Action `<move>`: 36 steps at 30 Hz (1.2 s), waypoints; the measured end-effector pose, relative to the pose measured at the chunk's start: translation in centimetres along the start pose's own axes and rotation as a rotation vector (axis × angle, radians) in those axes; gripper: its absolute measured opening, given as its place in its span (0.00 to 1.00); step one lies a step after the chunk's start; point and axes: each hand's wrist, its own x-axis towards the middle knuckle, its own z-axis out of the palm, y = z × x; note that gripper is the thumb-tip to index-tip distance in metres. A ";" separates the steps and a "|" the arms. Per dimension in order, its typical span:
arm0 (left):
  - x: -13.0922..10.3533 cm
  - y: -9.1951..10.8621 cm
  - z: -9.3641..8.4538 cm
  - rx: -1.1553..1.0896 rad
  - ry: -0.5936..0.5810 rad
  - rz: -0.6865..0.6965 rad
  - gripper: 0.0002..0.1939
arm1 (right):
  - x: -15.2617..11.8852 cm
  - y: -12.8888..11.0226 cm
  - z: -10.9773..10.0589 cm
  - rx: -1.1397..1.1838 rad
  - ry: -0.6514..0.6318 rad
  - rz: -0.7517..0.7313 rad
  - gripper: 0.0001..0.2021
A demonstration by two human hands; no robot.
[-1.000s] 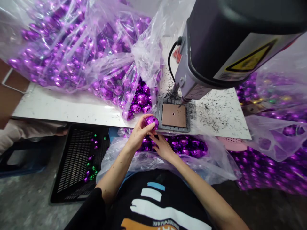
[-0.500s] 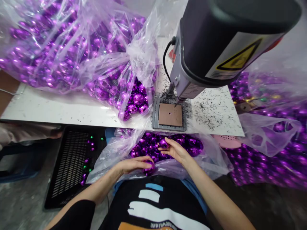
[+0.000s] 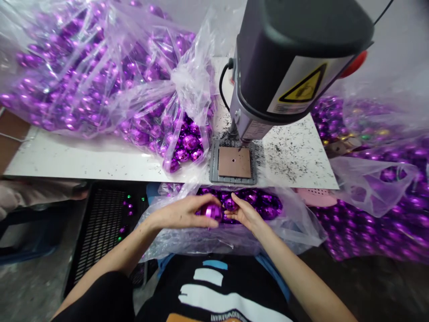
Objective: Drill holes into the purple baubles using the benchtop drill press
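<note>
My left hand (image 3: 186, 212) has its thumb and fingers closed around a shiny purple faceted ball (image 3: 213, 213), above the open plastic bag (image 3: 187, 243) on my lap. Close by on the right, my right hand (image 3: 246, 213) pinches another purple ball (image 3: 229, 204) at its fingertips. More purple balls (image 3: 268, 205) fill the bag beneath both hands. Just beyond the bag, a drill press (image 3: 268, 89) stands on the white table. A square brown plate (image 3: 233, 162) with a small hole lies on its grey base.
A large knotted clear bag of purple balls (image 3: 83, 85) covers the table's (image 3: 83, 158) left side. Dark shavings (image 3: 284, 152) surround the press. More bagged purple balls (image 3: 365, 232) are at right, by a pink perforated item (image 3: 317, 197). A black crate (image 3: 100, 223) is at lower left.
My left hand has risen and moved slightly right with its ball, turning palm-inward. My right hand stays nearly still with its ball. The view has shifted a little.
</note>
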 end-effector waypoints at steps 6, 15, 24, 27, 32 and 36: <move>6.1 -2.0 -2.5 -0.722 0.422 0.206 0.22 | -2.3 -0.1 -0.9 -0.268 0.092 -0.114 0.39; 10.3 -2.7 -2.8 -0.961 0.366 0.147 0.18 | -5.8 -3.4 -1.8 -0.451 0.058 -0.266 0.31; 14.3 -2.5 -3.1 -0.029 0.823 0.246 0.26 | -4.8 -2.8 -0.8 -0.457 0.023 -0.300 0.32; 15.0 -3.2 -2.6 0.251 0.853 0.332 0.27 | -4.8 -2.2 -1.0 -0.451 0.026 -0.299 0.33; 15.0 -3.5 -1.4 0.574 0.898 0.493 0.26 | -5.2 -1.9 -1.7 -0.455 0.050 -0.296 0.35; 15.3 -3.7 -0.4 0.572 0.989 0.462 0.26 | -6.0 -3.0 -1.9 -0.473 0.069 -0.315 0.36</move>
